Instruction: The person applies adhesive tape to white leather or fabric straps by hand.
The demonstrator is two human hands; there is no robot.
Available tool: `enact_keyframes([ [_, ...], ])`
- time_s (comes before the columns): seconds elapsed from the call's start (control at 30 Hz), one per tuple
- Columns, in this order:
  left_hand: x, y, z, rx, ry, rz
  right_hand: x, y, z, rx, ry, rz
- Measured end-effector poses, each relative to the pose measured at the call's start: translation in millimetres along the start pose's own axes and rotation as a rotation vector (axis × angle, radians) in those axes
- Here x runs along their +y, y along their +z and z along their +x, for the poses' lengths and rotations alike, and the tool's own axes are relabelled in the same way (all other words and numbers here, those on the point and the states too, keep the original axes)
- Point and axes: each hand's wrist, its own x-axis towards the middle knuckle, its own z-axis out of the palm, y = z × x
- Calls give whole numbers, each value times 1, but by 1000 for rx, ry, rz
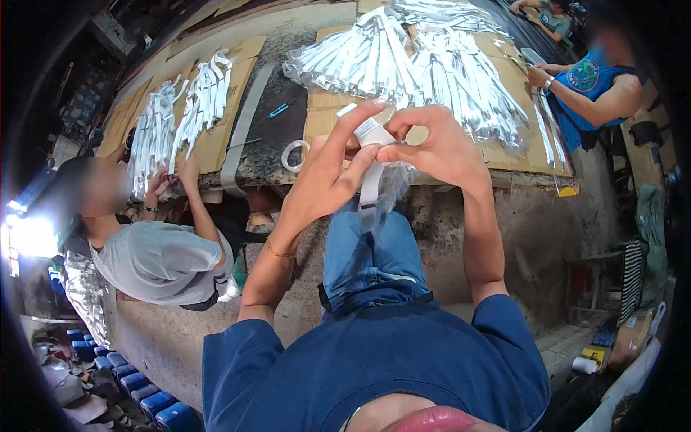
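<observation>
Near the table's front edge, a white strap [373, 135] is pinched between my two hands, its clear plastic wrapping [392, 189] hanging down in front of my jeans. My left hand [329, 169] has its thumb on the strap and its index finger stretched over the top. Closed on the right side of the strap is my right hand [437, 147], thumb and index finger pressed together. Behind my hands lie a pile of white straps in plastic [353, 61] and a second pile [468, 86] on cardboard.
A tape roll [294, 155] and a blue cutter [278, 110] lie left of my hands. One person [158, 259] handles straps [205, 101] at the left; another [601, 86] stands at the right edge, a third [553, 21] farther back. Blue containers [158, 405] line the floor.
</observation>
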Motion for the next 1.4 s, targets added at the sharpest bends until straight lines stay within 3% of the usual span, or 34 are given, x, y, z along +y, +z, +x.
enact_keyframes([
  [0.2,-7,0,1,11,-69,-48,27,7,1,-39,-100,133],
  [0.27,-4,2,1,-15,-74,-36,33,9,2,-22,-134,355],
  [0.47,1,-10,9,-109,-226,-93,37,14,-3,-12,-2,689],
  [0.63,-1,-8,12,-135,-222,-39,41,15,-4,56,-57,451],
  [0.7,-2,-4,12,-10,-294,-111,38,17,-3,102,-79,428],
  [0.87,-18,9,9,70,-239,-320,34,16,0,265,-66,413],
  [0.93,-16,9,8,9,-368,-286,33,19,6,244,-99,498],
  [0.97,-14,12,10,77,-358,-303,33,19,9,224,-134,584],
  [1.1,-22,13,11,19,-372,-202,37,14,19,99,-113,559],
  [1.2,-36,21,3,114,-421,-336,43,14,34,161,-165,569],
  [1.3,-69,30,-26,31,-514,-433,42,-1,58,400,-97,508],
  [1.4,-113,43,-66,-70,-718,-434,71,-25,111,496,-54,452],
])
